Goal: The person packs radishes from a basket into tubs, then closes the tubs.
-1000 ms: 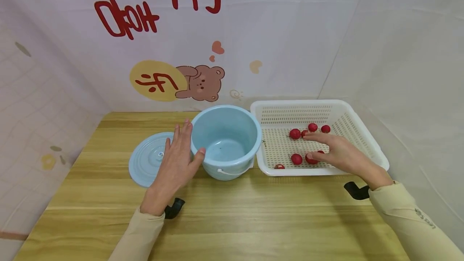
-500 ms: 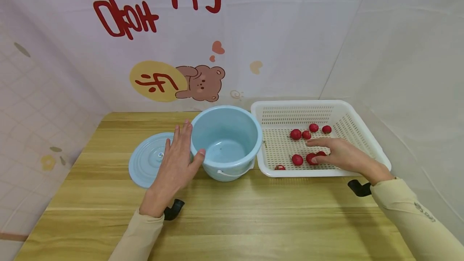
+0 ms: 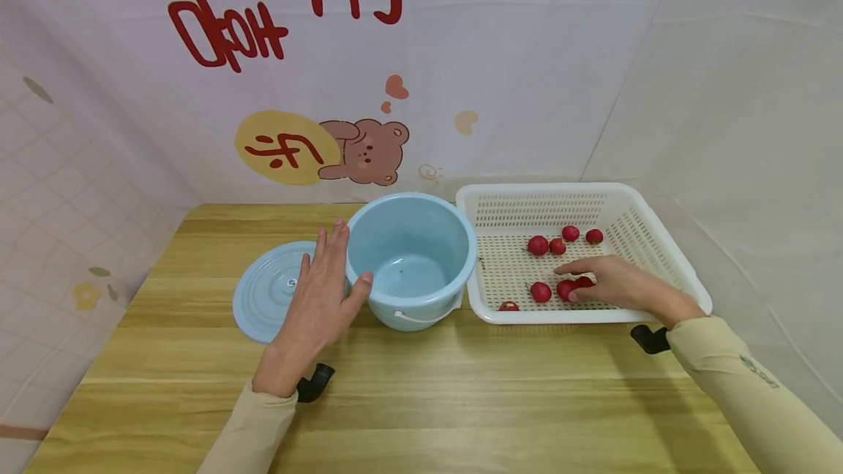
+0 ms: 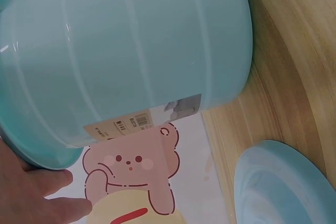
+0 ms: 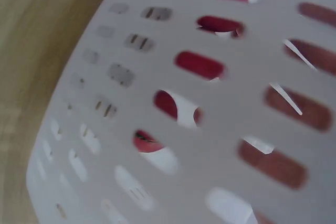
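Note:
In the head view my left hand (image 3: 316, 306) lies along the near left side of a light blue bucket (image 3: 411, 317), its fingers extended and the thumb at the rim. The left wrist view shows those fingers (image 4: 39, 200) right at the bucket's rim. My right hand (image 3: 622, 285) reaches over the front edge of a white slotted basket (image 3: 527, 315). Its forefinger is extended and its thumb is beside a red radish (image 3: 565, 289), with another radish (image 3: 583, 282) partly under the hand. In the right wrist view the basket wall (image 5: 173, 177) hides most of the hand.
Several more radishes lie in the basket, among them one (image 3: 541, 292) left of the right hand and one (image 3: 538, 245) farther back. A blue lid (image 3: 263, 306) lies on the wooden table (image 3: 461, 393) left of the bucket. A printed cloth (image 3: 527, 57) hangs behind.
My right hand has sunk slightly lower over the front radishes, its forefinger moving nearer them. The left hand keeps its place at the bucket.

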Demonstrator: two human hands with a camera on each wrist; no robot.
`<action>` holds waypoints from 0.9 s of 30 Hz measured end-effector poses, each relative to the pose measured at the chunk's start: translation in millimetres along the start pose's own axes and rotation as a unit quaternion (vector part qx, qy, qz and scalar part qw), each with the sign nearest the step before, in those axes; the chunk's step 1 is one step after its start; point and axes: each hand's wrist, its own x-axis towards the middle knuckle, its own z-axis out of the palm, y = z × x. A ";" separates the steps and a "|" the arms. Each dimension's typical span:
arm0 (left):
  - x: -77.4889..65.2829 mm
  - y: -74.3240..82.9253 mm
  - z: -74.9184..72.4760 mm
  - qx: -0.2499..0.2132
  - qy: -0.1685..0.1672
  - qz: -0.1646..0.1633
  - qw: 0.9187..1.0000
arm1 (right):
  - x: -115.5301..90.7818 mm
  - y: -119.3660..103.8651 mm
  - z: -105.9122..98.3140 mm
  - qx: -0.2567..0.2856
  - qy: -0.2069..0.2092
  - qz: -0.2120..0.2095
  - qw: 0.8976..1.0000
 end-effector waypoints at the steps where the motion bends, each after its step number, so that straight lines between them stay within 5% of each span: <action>1: -0.1 -0.1 0.0 0.000 0.000 0.000 1.000 | 1.1 1.3 1.0 0.000 -0.004 0.000 1.000; 18: -0.1 -1.7 1.1 -0.002 0.009 0.008 1.000 | 8.9 8.4 4.4 -0.005 -0.043 -0.019 0.999; 27: -0.6 -2.0 1.3 -0.005 0.012 0.009 1.000 | -1.7 2.6 -2.6 0.021 0.012 -0.017 1.000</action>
